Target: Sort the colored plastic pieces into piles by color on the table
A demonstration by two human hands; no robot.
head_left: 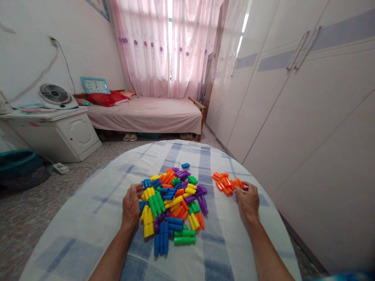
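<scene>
A heap of plastic bullet-shaped blocks (pixel 172 205) in blue, yellow, green, purple and orange lies on a checked cloth over a round table (pixel 93 218). My left hand (pixel 131 205) rests at the heap's left edge, fingers curled against yellow and blue pieces. A separate small group of orange blocks (pixel 227 182) lies to the right. My right hand (pixel 248 199) is beside that group, fingertips pinched on an orange block at its right end.
A bed (pixel 146 113) with red pillows stands under the curtained window. A white cabinet (pixel 58 134) with a fan on top is at the left. White wardrobe doors (pixel 307 117) line the right wall, close to the table.
</scene>
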